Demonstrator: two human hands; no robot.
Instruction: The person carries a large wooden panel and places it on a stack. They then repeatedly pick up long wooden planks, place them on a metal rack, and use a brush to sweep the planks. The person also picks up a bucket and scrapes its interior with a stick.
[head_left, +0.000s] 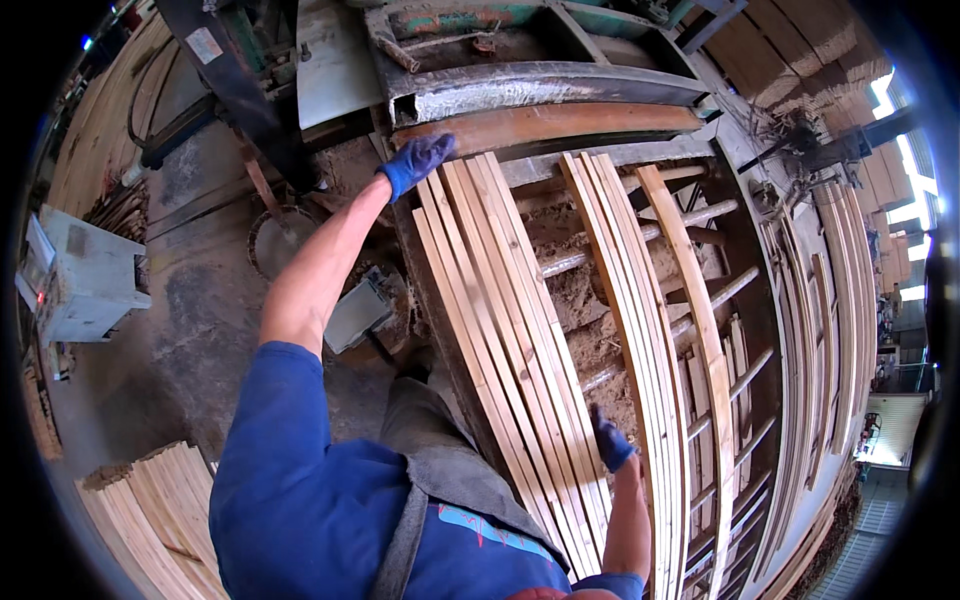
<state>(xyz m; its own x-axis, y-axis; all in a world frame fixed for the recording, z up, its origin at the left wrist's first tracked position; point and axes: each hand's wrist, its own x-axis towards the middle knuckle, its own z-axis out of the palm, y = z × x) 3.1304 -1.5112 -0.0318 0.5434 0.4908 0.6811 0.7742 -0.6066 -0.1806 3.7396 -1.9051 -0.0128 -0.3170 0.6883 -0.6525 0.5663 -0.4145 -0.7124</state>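
Observation:
My left hand [418,164], in a blue glove, reaches out to the far left corner of the roller table. Its fingers are stretched out at the far ends of a group of long pale wooden strips [512,360]. My right hand [612,442], also gloved, is held flat beside the right edge of this group, fingers extended and apparently holding nothing. To its right lies a second, narrower bundle of strips [632,300]. A single, slightly bowed wooden board [697,290] lies further right. All of them rest lengthwise across the metal rollers [565,263].
A brown-faced metal beam [555,124] crosses the table's far end. Sawdust lies beneath the rollers. More boards [840,300] are stacked on the right, and a pile of strips [160,520] sits at lower left. A grey machine box [95,275] stands at left.

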